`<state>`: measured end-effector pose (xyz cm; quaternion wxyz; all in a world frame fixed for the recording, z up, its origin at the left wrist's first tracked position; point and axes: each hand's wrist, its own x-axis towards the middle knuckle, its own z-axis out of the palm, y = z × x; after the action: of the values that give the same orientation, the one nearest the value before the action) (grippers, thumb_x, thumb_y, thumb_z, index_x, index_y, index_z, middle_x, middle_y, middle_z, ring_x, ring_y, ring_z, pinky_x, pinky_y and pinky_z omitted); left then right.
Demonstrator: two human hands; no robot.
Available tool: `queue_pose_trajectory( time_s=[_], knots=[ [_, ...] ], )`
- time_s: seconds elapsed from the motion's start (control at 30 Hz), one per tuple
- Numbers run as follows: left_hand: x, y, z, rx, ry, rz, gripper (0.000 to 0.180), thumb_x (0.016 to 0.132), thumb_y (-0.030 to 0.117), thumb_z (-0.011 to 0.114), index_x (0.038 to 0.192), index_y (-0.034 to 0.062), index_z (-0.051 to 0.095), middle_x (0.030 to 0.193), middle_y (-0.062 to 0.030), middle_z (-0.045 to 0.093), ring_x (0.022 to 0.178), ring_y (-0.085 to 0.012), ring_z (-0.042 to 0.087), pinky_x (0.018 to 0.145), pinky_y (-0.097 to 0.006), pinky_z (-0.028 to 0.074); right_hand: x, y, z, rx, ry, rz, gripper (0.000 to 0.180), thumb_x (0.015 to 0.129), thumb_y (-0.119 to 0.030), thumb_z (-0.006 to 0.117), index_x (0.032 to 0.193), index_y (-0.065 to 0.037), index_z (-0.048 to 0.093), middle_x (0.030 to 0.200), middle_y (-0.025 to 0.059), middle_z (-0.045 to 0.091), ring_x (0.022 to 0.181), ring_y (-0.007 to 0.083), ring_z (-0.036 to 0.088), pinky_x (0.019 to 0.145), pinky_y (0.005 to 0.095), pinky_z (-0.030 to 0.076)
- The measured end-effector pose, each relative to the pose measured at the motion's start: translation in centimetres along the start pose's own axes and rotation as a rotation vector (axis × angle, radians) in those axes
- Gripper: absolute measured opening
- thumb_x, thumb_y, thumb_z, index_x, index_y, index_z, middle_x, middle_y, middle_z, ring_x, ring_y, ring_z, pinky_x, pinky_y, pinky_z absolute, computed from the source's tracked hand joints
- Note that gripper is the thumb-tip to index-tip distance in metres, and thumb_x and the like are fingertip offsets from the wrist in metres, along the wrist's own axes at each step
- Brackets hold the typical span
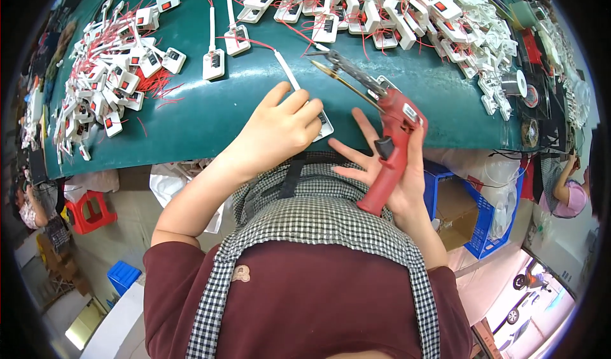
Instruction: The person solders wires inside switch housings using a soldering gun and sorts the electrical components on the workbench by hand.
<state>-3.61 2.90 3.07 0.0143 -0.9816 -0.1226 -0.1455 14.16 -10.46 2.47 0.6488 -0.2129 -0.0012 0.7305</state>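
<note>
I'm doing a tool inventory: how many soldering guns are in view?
1: the red soldering gun, in the right hand, its tip pointing up and left. Any behind the heaped white parts would be hidden.

Soldering gun (pixel 396 144) right of left hand (pixel 285 122)

Left hand (pixel 287 122) curled palm-down, right hand (pixel 409 188) palm-up, fingers (pixel 365 127) splayed

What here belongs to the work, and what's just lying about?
Part of the work:
Red gun-shaped tool, in the right hand
Wired white piece, partly under the left hand
Similar white pieces, heaped on the green table

Seemingly just lying about:
Blue crate
Blue container
</note>
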Motion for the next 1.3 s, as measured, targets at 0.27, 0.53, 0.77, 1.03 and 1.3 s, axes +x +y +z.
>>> queue_pose_trajectory(
  time_s=[0.27,0.53,0.77,1.03,1.3],
  knots=[
    [-0.1,-0.8,0.4,-0.146,-0.022,0.123,0.015,0.062,0.011,0.058,0.076,0.0064,0.055,0.084,-0.0028,0.053,0.08,-0.0174,0.054,0.072,-0.03,0.046,0.9,0.7,0.0,0.068,-0.025,-0.004,0.07,0.084,-0.058,0.038,0.138,-0.02,0.015,0.143,0.0115,0.02,0.121,0.0543,0.023,0.089,0.066,0.033],
    [-1.5,0.4,1.7,-0.779,0.137,-0.154,0.012,0.068,0.006,0.063,0.078,0.0032,0.057,0.082,-0.006,0.06,0.076,-0.0245,0.058,0.067,-0.032,0.048,0.7,1.0,0.1,0.027,0.056,-0.016,0.069,0.083,-0.058,0.04,0.138,-0.024,0.015,0.143,0.013,0.017,0.122,0.0524,0.023,0.091,0.0643,0.034],
    [-2.3,0.3,1.9,-1.433,0.191,-0.949,0.007,0.078,0.004,0.062,0.082,-0.0016,0.06,0.08,-0.0028,0.062,0.067,-0.0063,0.054,0.061,-0.022,0.045,-3.0,-1.1,-1.8,-0.5,0.164,-0.237,0.064,0.088,-0.048,0.043,0.128,0.0,0.032,0.116,0.017,0.05,0.077,0.0224,0.056,0.061,0.0285,0.048],
    [-1.0,1.2,2.9,-0.647,0.269,-0.555,0.013,0.065,0.001,0.062,0.068,0.0032,0.05,0.098,-0.0083,0.061,0.104,-0.0279,0.052,0.084,-0.037,0.043,-6.4,-1.1,0.5,-0.966,0.317,-0.256,0.07,0.075,-0.044,0.065,0.12,0.004,0.042,0.102,0.0197,0.055,0.059,0.0159,0.053,0.05,0.0245,0.043],
    [-1.2,0.9,2.9,-0.847,0.293,-0.65,0.01,0.065,-0.002,0.058,0.07,0.0032,0.051,0.097,-0.0077,0.063,0.108,-0.0265,0.051,0.086,-0.036,0.042,-6.8,-1.0,0.5,-0.929,0.333,-0.18,0.068,0.075,-0.041,0.066,0.119,0.004,0.043,0.1,0.0175,0.056,0.059,0.0155,0.052,0.051,0.0243,0.042]
  ],
)
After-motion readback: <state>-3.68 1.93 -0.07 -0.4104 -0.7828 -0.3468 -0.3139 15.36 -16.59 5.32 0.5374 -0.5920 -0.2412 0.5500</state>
